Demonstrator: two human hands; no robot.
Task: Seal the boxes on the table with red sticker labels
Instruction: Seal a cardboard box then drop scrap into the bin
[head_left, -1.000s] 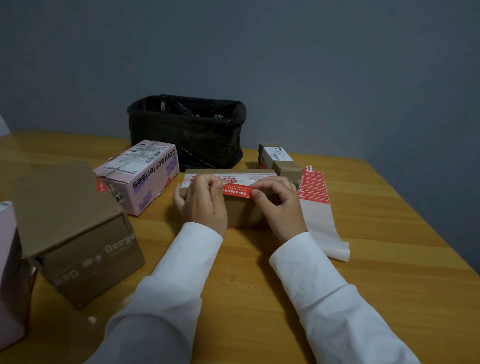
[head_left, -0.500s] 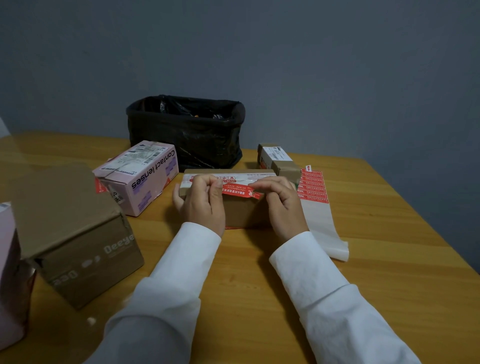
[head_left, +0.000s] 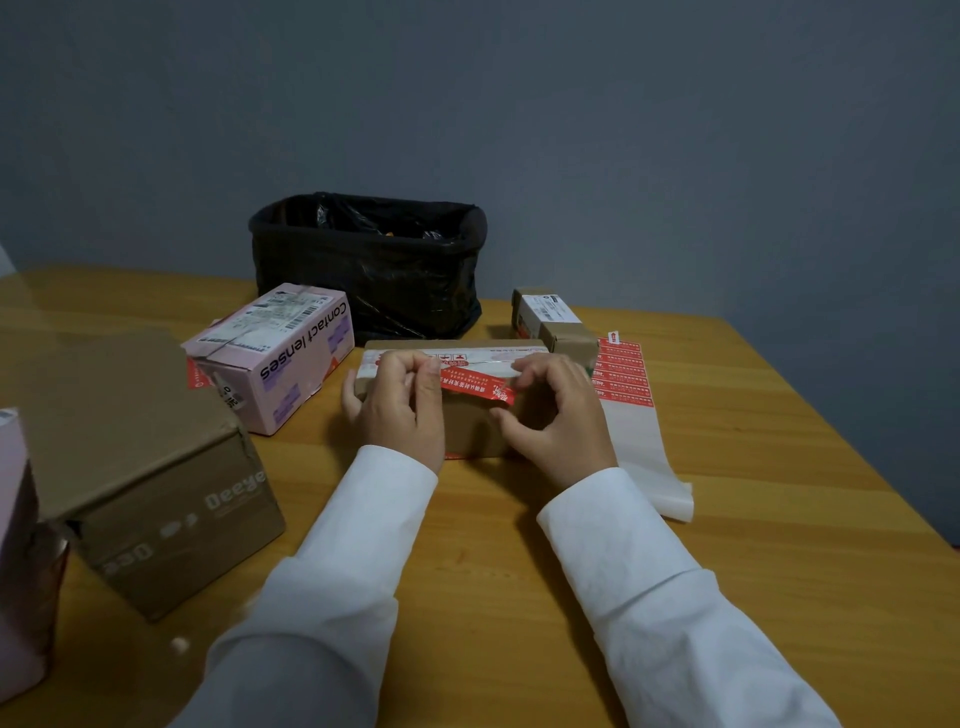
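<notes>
A flat brown box (head_left: 470, 426) with white tape on top lies in the middle of the wooden table (head_left: 779, 519). A red sticker label (head_left: 475, 384) lies slanted over its front top edge. My left hand (head_left: 402, 410) pinches the label's left end against the box. My right hand (head_left: 558, 415) rests on the box's right part, fingertips at the label's right end, thumb apart below it. The sheet of red labels (head_left: 623, 376) on white backing lies right of the box.
A pink "Contact lenses" box (head_left: 280, 358) stands at the left, with a large brown carton (head_left: 140, 467) nearer me. A small brown box (head_left: 550, 319) sits behind the label sheet. A black bag-lined bin (head_left: 369, 260) is at the back. A pink box edge (head_left: 15, 561) shows far left.
The red label's right end has lifted and tilted down over the box's front edge. My right thumb has come away and my fingers have spread.
</notes>
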